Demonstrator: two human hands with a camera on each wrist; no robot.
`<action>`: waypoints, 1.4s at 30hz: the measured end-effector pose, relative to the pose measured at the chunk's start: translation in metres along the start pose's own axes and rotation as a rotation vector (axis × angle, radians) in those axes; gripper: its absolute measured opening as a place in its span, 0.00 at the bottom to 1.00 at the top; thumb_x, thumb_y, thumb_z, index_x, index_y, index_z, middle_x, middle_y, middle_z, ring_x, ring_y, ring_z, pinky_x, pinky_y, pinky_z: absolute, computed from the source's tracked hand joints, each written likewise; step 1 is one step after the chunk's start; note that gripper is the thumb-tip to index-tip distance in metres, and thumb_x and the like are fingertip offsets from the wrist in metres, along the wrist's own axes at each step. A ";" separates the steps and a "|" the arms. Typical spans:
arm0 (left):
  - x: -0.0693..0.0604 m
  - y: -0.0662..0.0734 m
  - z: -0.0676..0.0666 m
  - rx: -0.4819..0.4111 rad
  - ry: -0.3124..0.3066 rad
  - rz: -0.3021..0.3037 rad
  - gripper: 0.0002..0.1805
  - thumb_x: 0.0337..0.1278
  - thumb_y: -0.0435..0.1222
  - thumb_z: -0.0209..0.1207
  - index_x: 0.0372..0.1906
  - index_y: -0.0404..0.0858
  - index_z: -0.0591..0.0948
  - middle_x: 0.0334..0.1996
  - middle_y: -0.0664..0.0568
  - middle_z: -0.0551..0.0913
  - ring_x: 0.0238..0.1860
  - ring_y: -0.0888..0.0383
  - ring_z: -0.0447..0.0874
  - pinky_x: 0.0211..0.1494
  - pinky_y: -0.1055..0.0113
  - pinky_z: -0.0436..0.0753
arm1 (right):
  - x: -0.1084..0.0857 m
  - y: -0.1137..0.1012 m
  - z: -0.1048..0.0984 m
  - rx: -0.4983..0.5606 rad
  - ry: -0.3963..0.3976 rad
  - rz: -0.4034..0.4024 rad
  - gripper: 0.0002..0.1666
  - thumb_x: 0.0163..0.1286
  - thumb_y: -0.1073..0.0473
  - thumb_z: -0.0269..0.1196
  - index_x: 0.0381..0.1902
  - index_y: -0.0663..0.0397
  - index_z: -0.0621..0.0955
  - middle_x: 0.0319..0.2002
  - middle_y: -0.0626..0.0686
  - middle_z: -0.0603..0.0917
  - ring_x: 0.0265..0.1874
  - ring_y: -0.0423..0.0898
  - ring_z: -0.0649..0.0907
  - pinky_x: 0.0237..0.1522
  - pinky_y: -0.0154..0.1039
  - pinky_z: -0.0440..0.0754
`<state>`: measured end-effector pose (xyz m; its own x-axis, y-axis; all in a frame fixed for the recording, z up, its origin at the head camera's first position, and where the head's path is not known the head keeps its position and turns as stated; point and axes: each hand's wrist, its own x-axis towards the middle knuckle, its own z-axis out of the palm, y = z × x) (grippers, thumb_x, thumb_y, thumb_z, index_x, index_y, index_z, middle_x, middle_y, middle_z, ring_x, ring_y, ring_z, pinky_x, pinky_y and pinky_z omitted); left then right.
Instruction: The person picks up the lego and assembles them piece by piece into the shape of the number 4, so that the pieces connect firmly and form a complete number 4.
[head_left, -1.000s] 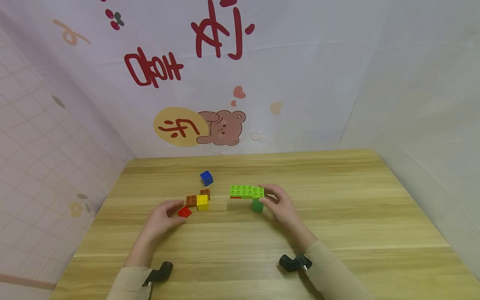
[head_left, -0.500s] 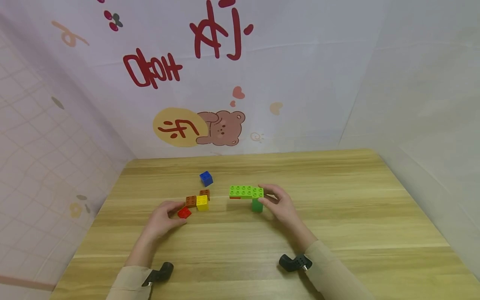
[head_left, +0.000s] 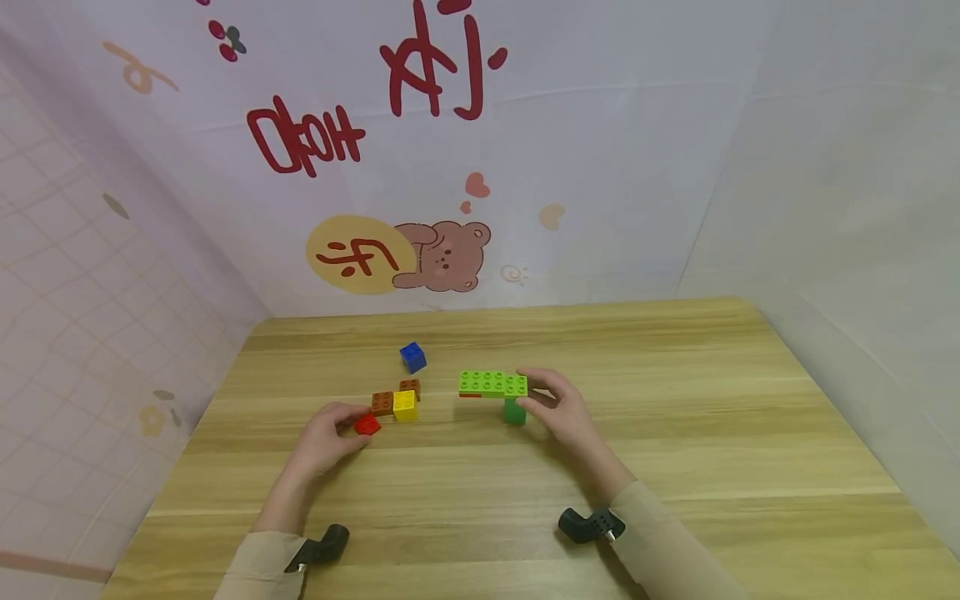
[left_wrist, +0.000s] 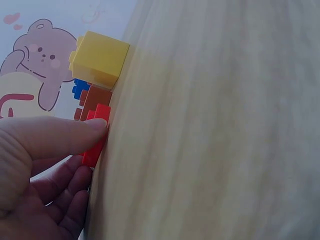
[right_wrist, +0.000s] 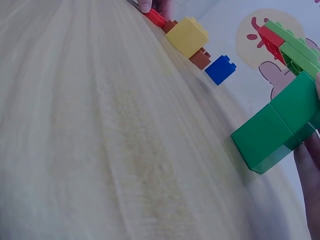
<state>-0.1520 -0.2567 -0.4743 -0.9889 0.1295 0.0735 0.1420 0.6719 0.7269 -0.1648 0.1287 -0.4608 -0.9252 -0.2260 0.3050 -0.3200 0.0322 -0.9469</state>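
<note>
My left hand (head_left: pixel 324 440) pinches a small flat red brick (head_left: pixel 367 425) on the table; in the left wrist view the thumb lies on that red brick (left_wrist: pixel 96 145). On the right, my right hand (head_left: pixel 562 414) grips the right end of a built piece: light green bricks (head_left: pixel 483 382) on top, a dark green column (head_left: pixel 514 411) below. Seen from the right wrist, a red brick (right_wrist: pixel 273 44) sits under the light green overhang's far end, and the green column (right_wrist: pixel 265 137) stands on the table. The fingertips behind the column are partly hidden.
Just right of the red brick stand a brown brick (head_left: pixel 382 402) and a yellow brick (head_left: pixel 405 405), with another brown brick (head_left: pixel 410 387) behind. A blue brick (head_left: pixel 412 357) lies farther back. Printed cloth (head_left: pixel 600 167) rises behind the wooden table (head_left: pixel 465 517).
The left fingers have closed in on the red brick, which has shifted very slightly left. The right hand and the green piece look unmoved.
</note>
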 end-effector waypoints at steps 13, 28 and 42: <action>0.000 -0.004 0.000 -0.023 0.006 0.004 0.22 0.48 0.27 0.72 0.52 0.31 0.84 0.47 0.42 0.82 0.48 0.46 0.80 0.53 0.52 0.79 | -0.002 0.002 0.000 -0.029 -0.010 0.010 0.26 0.65 0.73 0.65 0.60 0.75 0.74 0.57 0.68 0.76 0.57 0.67 0.76 0.58 0.49 0.78; -0.003 -0.006 -0.006 -0.142 0.019 -0.057 0.23 0.49 0.26 0.71 0.54 0.30 0.83 0.49 0.40 0.80 0.45 0.47 0.80 0.46 0.69 0.80 | 0.001 0.036 -0.003 -0.028 0.000 0.010 0.26 0.66 0.68 0.66 0.62 0.65 0.76 0.57 0.59 0.78 0.56 0.58 0.78 0.56 0.40 0.79; 0.000 0.007 -0.013 -0.184 -0.015 -0.100 0.22 0.56 0.26 0.67 0.58 0.35 0.82 0.54 0.42 0.77 0.51 0.47 0.78 0.50 0.72 0.78 | 0.001 0.036 -0.001 -0.041 0.005 0.012 0.24 0.66 0.71 0.65 0.60 0.64 0.78 0.58 0.62 0.77 0.57 0.60 0.77 0.56 0.42 0.79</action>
<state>-0.1518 -0.2613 -0.4607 -0.9966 0.0809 -0.0144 0.0315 0.5374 0.8427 -0.1777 0.1307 -0.4943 -0.9298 -0.2204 0.2947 -0.3173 0.0748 -0.9454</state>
